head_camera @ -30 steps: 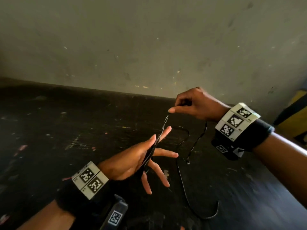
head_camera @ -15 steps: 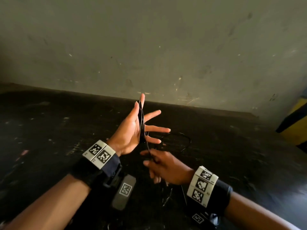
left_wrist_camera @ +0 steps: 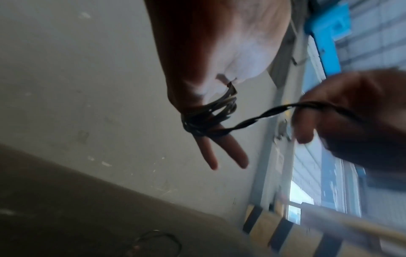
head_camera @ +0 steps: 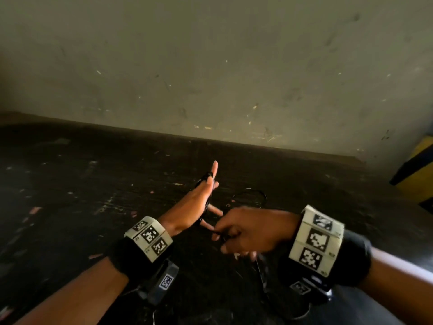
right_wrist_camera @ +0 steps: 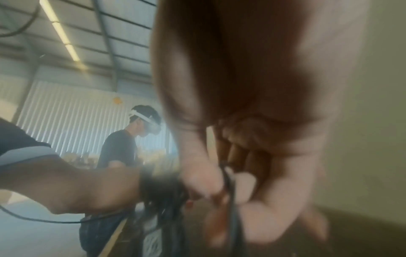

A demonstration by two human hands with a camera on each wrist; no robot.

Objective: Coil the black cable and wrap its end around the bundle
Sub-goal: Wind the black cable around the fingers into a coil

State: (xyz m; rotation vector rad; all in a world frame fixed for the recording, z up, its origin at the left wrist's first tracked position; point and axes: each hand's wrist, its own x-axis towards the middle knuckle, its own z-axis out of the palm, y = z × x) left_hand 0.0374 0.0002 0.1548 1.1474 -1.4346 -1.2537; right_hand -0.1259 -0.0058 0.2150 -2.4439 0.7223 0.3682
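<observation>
My left hand [left_wrist_camera: 211, 57] is spread flat, black cable [left_wrist_camera: 208, 114] looped around its fingers. My right hand [head_camera: 255, 233] pinches the cable's free run; fingertips blurred in right-wrist view.

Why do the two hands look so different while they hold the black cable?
The left hand is stretched flat with straight fingers; the right hand is curled shut. The left hand wears the black cable looped around it; the right hand pinches one loose strand. Both touch the same cable and wear marker wristbands.
</observation>
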